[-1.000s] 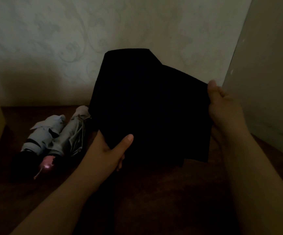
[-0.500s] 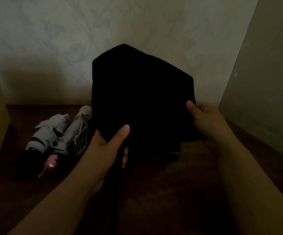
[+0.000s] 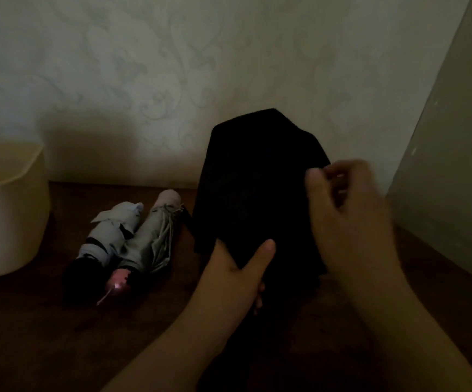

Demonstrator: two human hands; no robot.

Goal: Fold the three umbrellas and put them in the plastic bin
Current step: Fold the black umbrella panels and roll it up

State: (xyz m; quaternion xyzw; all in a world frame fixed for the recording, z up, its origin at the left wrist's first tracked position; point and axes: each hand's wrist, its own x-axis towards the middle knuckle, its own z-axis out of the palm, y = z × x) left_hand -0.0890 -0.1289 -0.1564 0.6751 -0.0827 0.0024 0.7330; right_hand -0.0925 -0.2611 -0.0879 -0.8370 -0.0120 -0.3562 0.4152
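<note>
A black umbrella (image 3: 254, 188) stands upright in front of me, its loose canopy gathered into a narrow shape. My left hand (image 3: 237, 278) grips it from below, thumb across the fabric. My right hand (image 3: 347, 210) is blurred at the canopy's right edge, fingers curled against the cloth. Two folded umbrellas lie side by side on the brown surface to the left: a pale blue one (image 3: 110, 233) with a black strap and a grey one (image 3: 152, 236) with a pink handle end. The cream plastic bin (image 3: 11, 210) stands at the far left.
A patterned wall runs behind the brown surface (image 3: 59, 335). A pale panel (image 3: 449, 165) rises at the right edge, close to my right hand. The scene is dim.
The black canopy has been drawn in from a wide spread to a narrow bundle. My right hand moved leftward and in along its right edge. The view shifted, and the bin now shows more.
</note>
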